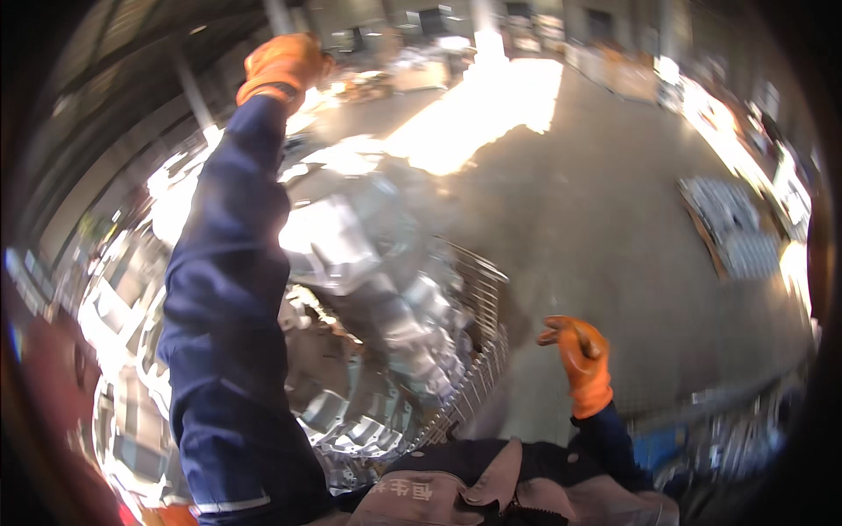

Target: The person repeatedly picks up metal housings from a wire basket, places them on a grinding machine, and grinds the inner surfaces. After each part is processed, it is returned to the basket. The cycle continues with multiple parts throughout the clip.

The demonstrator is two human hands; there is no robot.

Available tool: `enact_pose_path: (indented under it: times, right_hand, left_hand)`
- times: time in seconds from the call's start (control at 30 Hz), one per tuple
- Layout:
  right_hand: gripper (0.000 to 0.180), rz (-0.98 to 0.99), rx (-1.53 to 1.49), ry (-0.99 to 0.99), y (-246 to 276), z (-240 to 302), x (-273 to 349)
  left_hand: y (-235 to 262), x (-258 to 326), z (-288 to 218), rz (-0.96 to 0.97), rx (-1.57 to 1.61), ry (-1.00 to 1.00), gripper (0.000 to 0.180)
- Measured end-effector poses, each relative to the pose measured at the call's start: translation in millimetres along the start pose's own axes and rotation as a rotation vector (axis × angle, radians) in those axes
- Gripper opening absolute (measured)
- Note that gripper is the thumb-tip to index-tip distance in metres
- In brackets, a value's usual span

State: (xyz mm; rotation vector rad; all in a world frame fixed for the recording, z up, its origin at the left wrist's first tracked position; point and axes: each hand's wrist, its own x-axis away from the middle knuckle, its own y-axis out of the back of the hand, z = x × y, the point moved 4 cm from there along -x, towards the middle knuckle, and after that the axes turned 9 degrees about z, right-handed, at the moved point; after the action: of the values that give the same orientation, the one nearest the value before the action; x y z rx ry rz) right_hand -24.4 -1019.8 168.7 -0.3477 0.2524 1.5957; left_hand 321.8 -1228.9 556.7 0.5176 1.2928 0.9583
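My left arm, in a dark blue sleeve, reaches far forward and up. My left hand (282,67), in an orange glove, is closed at its end, and what it may hold is hidden. Below and beside that arm lies a heap of silvery metal castings (412,324), blurred and glaring in the light. A wire mesh basket (481,298) borders the heap on its right. My right hand (581,358), also orange-gloved, hangs low to the right of the basket, apart from it. Its fingers are loosely bent and apart, with nothing visible in them.
Grey concrete floor (605,210) stretches ahead, with a bright sunlit patch. A flat stack of silvery parts (732,228) lies at the far right. Another pile of metal parts (728,443) is at the lower right beside something blue. A blurred red shape (53,377) stands at the left edge.
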Motion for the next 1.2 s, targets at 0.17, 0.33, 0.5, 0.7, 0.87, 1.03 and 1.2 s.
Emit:
enact_pose_path:
  times: [0.17, 0.33, 0.5, 0.7, 0.87, 1.03, 1.2]
  right_hand:
    - [0.018, -0.156, 0.147, -0.328, 48.4, -33.3, 110.7]
    - [0.031, -0.349, 0.562, -0.652, 93.4, -61.2, 265.6]
    - [0.037, -0.644, 0.496, -1.013, 125.0, -57.1, 424.6]
    - [0.034, -0.846, 0.632, -1.221, 119.7, -64.9, 524.4]
    - [0.027, -1.040, 0.560, -1.234, 123.8, -80.6, 552.5]
    - [0.027, -1.214, 0.528, -0.998, 189.5, -91.9, 595.1]
    - [0.035, -1.623, -0.201, -0.846, 284.8, -161.9, 686.8]
  left_hand:
    - [8.7, 93.4, -187.9, -0.161, 0.675, -0.632, 0.034]
    - [-62.1, 308.2, -357.7, 0.139, 1.301, -1.104, 0.019]
    - [-79.6, 450.5, -475.4, 0.604, 1.388, -1.223, 0.018]
    - [-55.5, 499.7, -587.7, 0.770, 1.486, -1.426, 0.028]
    - [-18.6, 508.2, -721.7, 0.383, 1.062, -1.501, 0.048]
    - [9.6, 552.1, -837.8, 0.542, 0.414, -1.443, 0.079]
    - [-18.4, 586.3, -895.8, 0.734, 0.730, -1.463, 0.069]
